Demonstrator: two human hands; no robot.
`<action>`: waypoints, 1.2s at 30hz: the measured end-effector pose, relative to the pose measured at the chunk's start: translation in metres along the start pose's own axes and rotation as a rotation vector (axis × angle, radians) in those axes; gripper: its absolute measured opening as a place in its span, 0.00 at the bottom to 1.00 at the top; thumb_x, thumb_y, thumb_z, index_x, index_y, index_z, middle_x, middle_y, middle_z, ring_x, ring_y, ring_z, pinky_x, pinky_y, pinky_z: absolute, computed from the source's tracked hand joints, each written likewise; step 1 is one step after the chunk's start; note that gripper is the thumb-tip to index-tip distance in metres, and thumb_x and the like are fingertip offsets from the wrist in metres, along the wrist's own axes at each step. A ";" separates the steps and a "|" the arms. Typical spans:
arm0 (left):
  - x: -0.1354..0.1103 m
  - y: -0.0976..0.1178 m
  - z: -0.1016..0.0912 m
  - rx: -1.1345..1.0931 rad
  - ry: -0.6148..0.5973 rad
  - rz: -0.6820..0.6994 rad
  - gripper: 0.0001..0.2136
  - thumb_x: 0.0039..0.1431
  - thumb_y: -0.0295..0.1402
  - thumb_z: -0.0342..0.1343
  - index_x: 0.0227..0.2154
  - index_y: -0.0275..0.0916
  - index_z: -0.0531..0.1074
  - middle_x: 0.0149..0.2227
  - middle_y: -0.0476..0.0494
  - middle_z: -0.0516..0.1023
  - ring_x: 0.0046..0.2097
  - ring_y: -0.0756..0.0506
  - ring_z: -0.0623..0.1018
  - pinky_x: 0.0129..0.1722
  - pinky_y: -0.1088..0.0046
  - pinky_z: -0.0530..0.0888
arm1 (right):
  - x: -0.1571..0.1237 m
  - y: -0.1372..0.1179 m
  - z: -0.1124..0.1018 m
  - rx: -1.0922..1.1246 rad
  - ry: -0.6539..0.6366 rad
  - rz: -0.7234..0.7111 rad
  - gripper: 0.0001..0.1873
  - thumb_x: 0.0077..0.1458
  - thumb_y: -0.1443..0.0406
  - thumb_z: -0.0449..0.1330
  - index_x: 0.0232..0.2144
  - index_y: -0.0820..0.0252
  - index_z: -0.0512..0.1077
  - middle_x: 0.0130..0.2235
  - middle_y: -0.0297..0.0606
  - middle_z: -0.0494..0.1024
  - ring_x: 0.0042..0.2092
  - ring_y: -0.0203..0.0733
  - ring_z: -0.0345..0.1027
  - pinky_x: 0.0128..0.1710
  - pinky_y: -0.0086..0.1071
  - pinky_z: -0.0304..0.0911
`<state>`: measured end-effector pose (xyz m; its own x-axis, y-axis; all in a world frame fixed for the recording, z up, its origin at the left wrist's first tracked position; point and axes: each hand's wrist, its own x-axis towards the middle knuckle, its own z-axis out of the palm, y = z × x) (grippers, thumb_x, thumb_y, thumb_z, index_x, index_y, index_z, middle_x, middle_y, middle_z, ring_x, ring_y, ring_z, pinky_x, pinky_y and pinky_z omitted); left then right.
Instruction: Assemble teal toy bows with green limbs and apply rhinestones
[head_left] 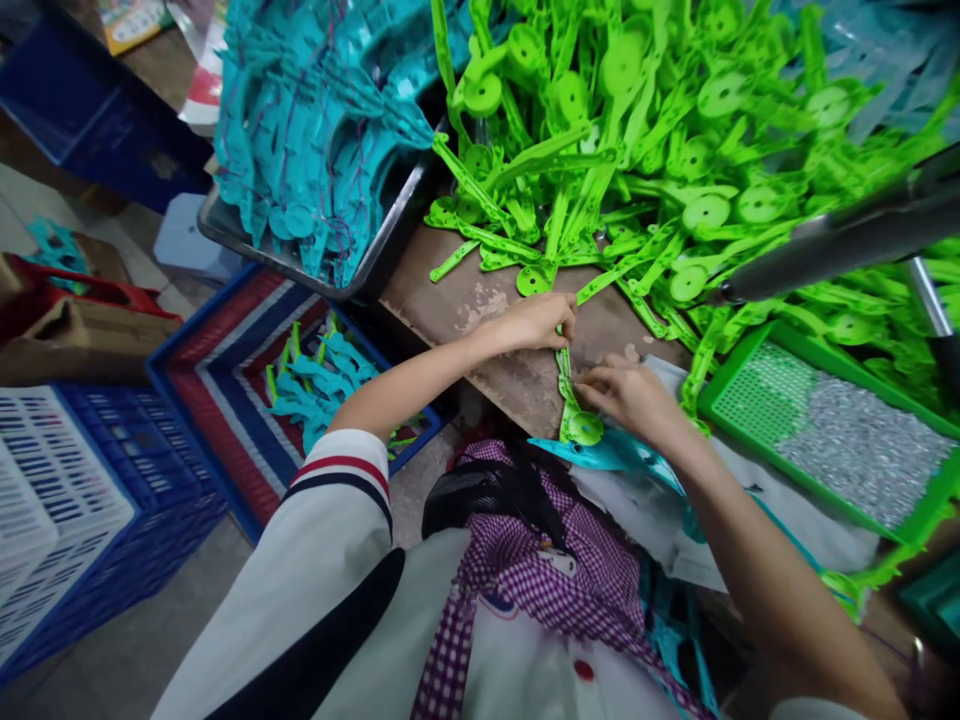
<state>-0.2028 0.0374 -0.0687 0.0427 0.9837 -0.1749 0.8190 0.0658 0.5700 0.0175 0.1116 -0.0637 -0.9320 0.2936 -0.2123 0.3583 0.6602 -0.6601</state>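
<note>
Clock directions run from the middle of the view. At 8 to 9 o'clock a white crate point(52, 500), cut off by the left edge, stands against a blue crate point(142, 450). A carton point(82, 345) sits at 9 o'clock; what it contains is mostly hidden. A blue bin point(105, 110) at 10 o'clock is dim and cropped at the edge. Nearer, at 9 o'clock, a striped basket point(206, 390) carries teal and green pieces, partly covered by the left arm. At 11 o'clock a black tray point(386, 225) is heaped with teal parts point(300, 130), cropped at the top.

Just right of the middle, over the bench point(517, 390), the left hand point(544, 320) pinches the upper end of a green part point(566, 380) between its fingers. This part runs toward 5 to 6 o'clock, its disc end overlapping a teal part point(607, 452) at the bench's near edge. The right hand point(622, 390) is bent beside the part's lower half; its fingertips are close together, but I cannot tell whether they grip it. The right forearm hides some of the teal part.

A green pile point(622, 130) fills 12 to 2 o'clock, running out of view. A blurred dark rod point(840, 240) crosses it between 2 and 3. At 3 to 4 o'clock a green basket point(750, 375) holds silvery bits point(862, 450), too small to identify.
</note>
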 end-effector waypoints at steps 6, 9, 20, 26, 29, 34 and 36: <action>-0.002 -0.001 0.001 0.010 0.006 -0.011 0.06 0.57 0.29 0.63 0.36 0.42 0.83 0.50 0.47 0.79 0.46 0.46 0.78 0.41 0.72 0.69 | -0.008 0.006 0.001 0.155 0.105 0.080 0.24 0.64 0.48 0.53 0.33 0.57 0.80 0.31 0.40 0.76 0.34 0.45 0.68 0.36 0.37 0.60; -0.002 0.000 0.001 0.014 0.006 -0.007 0.06 0.57 0.28 0.62 0.36 0.41 0.83 0.49 0.47 0.79 0.46 0.46 0.78 0.42 0.72 0.69 | -0.008 0.008 0.003 0.235 0.171 0.111 0.25 0.63 0.46 0.54 0.34 0.58 0.80 0.31 0.40 0.76 0.34 0.45 0.68 0.36 0.37 0.60; -0.004 -0.003 0.004 0.006 0.034 0.004 0.06 0.58 0.30 0.62 0.37 0.41 0.83 0.48 0.47 0.79 0.44 0.47 0.78 0.41 0.73 0.69 | -0.021 -0.004 0.015 0.143 0.354 0.085 0.26 0.65 0.45 0.52 0.36 0.57 0.81 0.30 0.39 0.73 0.34 0.45 0.67 0.36 0.37 0.60; -0.004 -0.004 0.004 0.001 0.026 0.004 0.07 0.58 0.30 0.61 0.37 0.41 0.83 0.49 0.46 0.79 0.44 0.46 0.78 0.41 0.72 0.69 | -0.003 0.006 0.019 0.635 0.331 0.319 0.25 0.44 0.41 0.68 0.25 0.56 0.77 0.29 0.36 0.78 0.33 0.42 0.68 0.37 0.39 0.64; -0.003 -0.003 0.004 0.003 0.021 -0.002 0.07 0.57 0.29 0.61 0.37 0.42 0.83 0.49 0.47 0.79 0.46 0.46 0.78 0.43 0.72 0.69 | 0.004 0.005 0.016 0.714 0.179 0.342 0.26 0.40 0.42 0.71 0.23 0.58 0.74 0.27 0.36 0.75 0.30 0.39 0.66 0.35 0.39 0.64; -0.001 -0.003 0.003 -0.016 0.025 -0.005 0.07 0.56 0.28 0.61 0.36 0.41 0.83 0.48 0.47 0.79 0.46 0.46 0.78 0.45 0.71 0.70 | -0.001 0.000 0.008 0.390 0.195 0.196 0.27 0.48 0.40 0.65 0.25 0.58 0.76 0.28 0.38 0.72 0.33 0.42 0.65 0.37 0.41 0.62; 0.000 -0.003 0.004 -0.025 0.029 -0.006 0.07 0.55 0.28 0.62 0.35 0.41 0.83 0.49 0.47 0.79 0.47 0.46 0.78 0.45 0.71 0.70 | -0.006 -0.002 0.007 0.265 0.258 0.135 0.28 0.52 0.39 0.62 0.28 0.58 0.79 0.28 0.38 0.71 0.34 0.43 0.66 0.39 0.41 0.63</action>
<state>-0.2031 0.0362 -0.0737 0.0207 0.9877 -0.1551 0.8047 0.0756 0.5889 0.0219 0.1035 -0.0660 -0.8211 0.5522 -0.1441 0.4191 0.4120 -0.8091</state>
